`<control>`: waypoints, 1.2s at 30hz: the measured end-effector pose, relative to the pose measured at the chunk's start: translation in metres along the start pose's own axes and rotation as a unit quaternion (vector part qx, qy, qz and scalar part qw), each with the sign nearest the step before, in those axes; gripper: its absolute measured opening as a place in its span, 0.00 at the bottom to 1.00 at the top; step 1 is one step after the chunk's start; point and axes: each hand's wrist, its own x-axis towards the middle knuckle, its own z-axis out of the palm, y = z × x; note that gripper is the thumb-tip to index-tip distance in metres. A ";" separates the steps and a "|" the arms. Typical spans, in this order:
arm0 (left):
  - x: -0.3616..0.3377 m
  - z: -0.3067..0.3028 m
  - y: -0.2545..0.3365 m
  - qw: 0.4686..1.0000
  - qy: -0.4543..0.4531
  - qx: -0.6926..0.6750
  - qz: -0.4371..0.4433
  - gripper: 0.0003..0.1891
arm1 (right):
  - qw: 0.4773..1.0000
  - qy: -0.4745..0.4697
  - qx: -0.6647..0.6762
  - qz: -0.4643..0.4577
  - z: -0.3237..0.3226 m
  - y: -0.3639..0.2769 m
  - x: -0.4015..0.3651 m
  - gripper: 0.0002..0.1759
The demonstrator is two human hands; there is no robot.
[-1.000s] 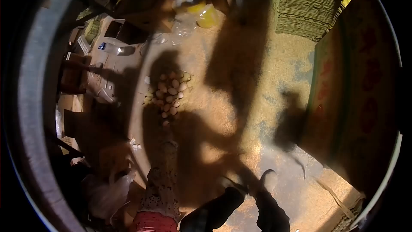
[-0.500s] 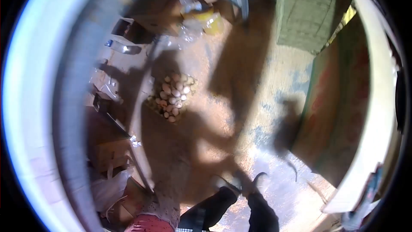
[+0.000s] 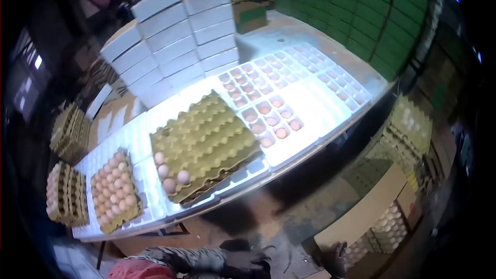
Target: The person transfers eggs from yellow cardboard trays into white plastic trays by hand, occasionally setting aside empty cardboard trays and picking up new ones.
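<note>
From the head view, I'd judge the egg work on the table (image 3: 298, 165) to be partway along. The white trays (image 3: 310, 119) hold eggs in several blocks of cells: one block (image 3: 274, 119) sits near the front edge, and others lie farther back. That much looks done. What looks left is the large pulp tray (image 3: 206, 134), lying over the white trays, with a few loose eggs (image 3: 163, 170) only at its near left corner. Beside it, toward the left end, a smaller-looking egg tray (image 3: 114, 188) is thickly covered with eggs, and next to that rises a stack of loaded trays (image 3: 67, 196).

Behind the trays stand white boxes (image 3: 175, 36), piled several high, and a wall of green boxes (image 3: 356, 10). I can't tell whether any of them are packed. Low on the right, an open carton (image 3: 361, 206) has pale eggs (image 3: 390, 227) inside, in pulp trays.

The left hand (image 3: 245, 261) is low in front of the table, apart from the eggs there; it is dark and blurred, so I cannot tell whether its fingers are spread or closed, or whether it holds anything. The right hand (image 3: 338, 259) is at the near edge of the carton, and I cannot tell whether it pinches the cardboard or merely rests against it.
</note>
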 end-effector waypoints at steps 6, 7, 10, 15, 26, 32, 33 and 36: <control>-0.075 -0.129 0.148 0.875 0.420 -0.089 -0.223 0.24 | 0.995 -0.009 -0.002 -0.101 -0.152 -0.090 0.074 0.31; -0.091 -0.139 0.150 0.815 0.521 -0.067 -0.244 0.25 | 0.975 0.003 0.120 -0.186 -0.206 -0.148 0.080 0.25; -0.128 -0.180 0.168 0.657 0.685 0.152 -0.276 0.27 | 0.820 0.230 0.189 -0.488 -0.277 -0.299 0.091 0.30; -0.141 -0.198 0.136 0.681 0.507 0.364 -0.382 0.26 | 0.706 0.180 0.044 -0.684 -0.286 -0.451 0.131 0.29; -0.225 -0.247 0.117 0.639 0.755 0.081 -0.124 0.14 | 0.765 -0.040 -0.083 -0.637 -0.318 -0.542 0.125 0.25; -0.186 -0.283 0.099 0.700 0.434 0.348 -0.448 0.26 | 0.811 -0.102 0.129 -0.561 -0.332 -0.477 0.168 0.33; -0.177 -0.285 0.099 0.690 0.440 0.348 -0.457 0.26 | 0.803 -0.093 0.270 -0.524 -0.343 -0.448 0.179 0.34; -0.179 -0.280 0.100 0.667 0.462 0.405 -0.420 0.25 | 0.774 0.002 0.500 -0.389 -0.362 -0.352 0.228 0.36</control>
